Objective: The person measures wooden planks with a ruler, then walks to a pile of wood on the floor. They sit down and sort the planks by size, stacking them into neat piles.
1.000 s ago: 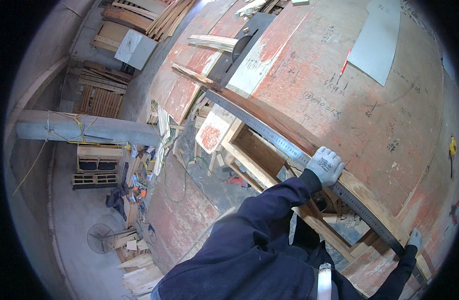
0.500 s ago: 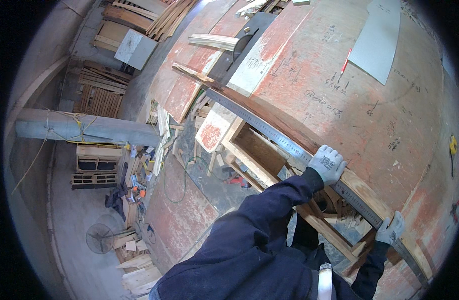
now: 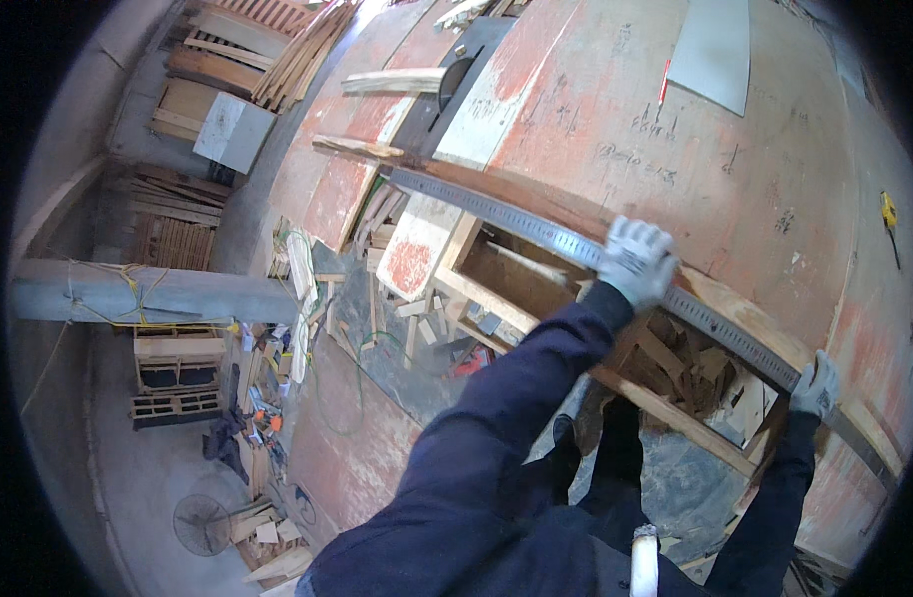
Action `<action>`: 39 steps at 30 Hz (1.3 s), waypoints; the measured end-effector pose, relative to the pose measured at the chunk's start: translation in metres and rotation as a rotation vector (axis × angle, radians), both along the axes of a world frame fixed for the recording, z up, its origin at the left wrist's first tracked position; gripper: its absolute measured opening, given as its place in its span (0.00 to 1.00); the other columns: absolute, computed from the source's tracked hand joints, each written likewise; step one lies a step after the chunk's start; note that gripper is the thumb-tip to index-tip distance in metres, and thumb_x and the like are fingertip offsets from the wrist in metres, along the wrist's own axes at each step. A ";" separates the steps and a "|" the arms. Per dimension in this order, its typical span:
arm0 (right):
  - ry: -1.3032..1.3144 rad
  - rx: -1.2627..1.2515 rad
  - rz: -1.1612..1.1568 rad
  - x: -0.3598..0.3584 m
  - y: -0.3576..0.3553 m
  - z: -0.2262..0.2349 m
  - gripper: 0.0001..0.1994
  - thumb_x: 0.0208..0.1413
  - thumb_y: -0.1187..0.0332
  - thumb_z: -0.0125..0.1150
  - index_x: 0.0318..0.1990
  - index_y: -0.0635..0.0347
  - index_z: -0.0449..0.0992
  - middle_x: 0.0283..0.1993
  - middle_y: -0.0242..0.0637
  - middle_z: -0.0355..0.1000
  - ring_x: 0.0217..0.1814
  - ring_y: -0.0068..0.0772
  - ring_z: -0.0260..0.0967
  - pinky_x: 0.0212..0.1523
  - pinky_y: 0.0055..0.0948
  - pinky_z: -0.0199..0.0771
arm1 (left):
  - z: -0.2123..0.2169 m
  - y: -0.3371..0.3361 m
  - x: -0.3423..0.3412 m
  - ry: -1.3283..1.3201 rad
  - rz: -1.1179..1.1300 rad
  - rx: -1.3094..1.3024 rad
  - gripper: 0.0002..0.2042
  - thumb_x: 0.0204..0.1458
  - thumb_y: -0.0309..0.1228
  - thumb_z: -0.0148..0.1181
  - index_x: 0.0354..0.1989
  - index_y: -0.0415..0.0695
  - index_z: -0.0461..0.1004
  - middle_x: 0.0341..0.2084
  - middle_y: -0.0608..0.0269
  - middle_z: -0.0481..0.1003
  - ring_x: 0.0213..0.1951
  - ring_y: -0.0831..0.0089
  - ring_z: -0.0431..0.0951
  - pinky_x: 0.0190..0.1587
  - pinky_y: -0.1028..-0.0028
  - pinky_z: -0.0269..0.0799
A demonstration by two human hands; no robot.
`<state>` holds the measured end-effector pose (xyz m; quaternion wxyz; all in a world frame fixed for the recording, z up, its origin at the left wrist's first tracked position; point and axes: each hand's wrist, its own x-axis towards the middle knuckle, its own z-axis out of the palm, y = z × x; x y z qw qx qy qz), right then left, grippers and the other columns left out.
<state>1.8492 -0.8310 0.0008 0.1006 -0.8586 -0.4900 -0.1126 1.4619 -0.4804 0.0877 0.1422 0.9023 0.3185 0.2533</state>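
Observation:
A long steel ruler (image 3: 496,212) lies slantwise along a long wooden strip (image 3: 740,303) at the near edge of the worn worktable (image 3: 566,149). My left hand (image 3: 637,261), in a white work glove, is closed over the ruler near its middle, with the knuckles up. Farther to the right my right hand (image 3: 816,386), gloved too, grips the ruler and the strip's edge, its thumb side partly hidden. Below the ruler sits an open wooden frame (image 3: 665,410), with offcuts (image 3: 690,363) showing inside it. Part of the ruler is covered by my left hand.
A saw blade (image 3: 456,82) stands up from the table with a wood piece (image 3: 392,82) beside it. A grey sheet (image 3: 710,55), a red pencil (image 3: 664,82) and a yellow tape measure (image 3: 888,211) lie beyond. Scraps litter the floor. A cigarette-like white stick (image 3: 644,562) pokes up close by.
The view has shifted, so the table and both hands sit higher in the picture, and more of my legs shows. Both hands stay on the ruler at about the same places.

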 end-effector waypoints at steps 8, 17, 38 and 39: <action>0.022 -0.068 -0.034 0.002 -0.001 0.003 0.19 0.66 0.65 0.51 0.61 0.60 0.75 0.62 0.48 0.74 0.66 0.54 0.67 0.70 0.47 0.62 | -0.008 0.047 -0.059 0.024 -0.100 0.094 0.14 0.55 0.39 0.62 0.43 0.42 0.73 0.39 0.53 0.75 0.46 0.53 0.75 0.57 0.54 0.68; 0.018 -0.025 -0.021 0.003 0.001 -0.018 0.19 0.65 0.68 0.50 0.59 0.62 0.77 0.61 0.48 0.74 0.65 0.53 0.68 0.69 0.47 0.63 | -0.024 0.062 -0.058 0.009 -0.108 0.074 0.13 0.54 0.39 0.62 0.38 0.42 0.74 0.37 0.53 0.75 0.44 0.53 0.76 0.57 0.55 0.69; 0.042 0.000 -0.146 0.058 0.025 -0.064 0.19 0.71 0.63 0.46 0.60 0.61 0.76 0.62 0.47 0.74 0.65 0.50 0.69 0.69 0.42 0.64 | -0.058 0.096 -0.031 -0.116 -0.094 0.204 0.12 0.55 0.41 0.61 0.29 0.45 0.74 0.30 0.55 0.76 0.37 0.57 0.77 0.48 0.58 0.71; 0.004 0.023 -0.088 0.066 0.036 -0.070 0.18 0.71 0.62 0.47 0.60 0.61 0.76 0.62 0.47 0.74 0.66 0.50 0.68 0.69 0.42 0.63 | -0.061 0.104 -0.024 -0.117 -0.082 0.212 0.12 0.56 0.41 0.60 0.28 0.45 0.74 0.29 0.56 0.76 0.37 0.57 0.77 0.48 0.58 0.71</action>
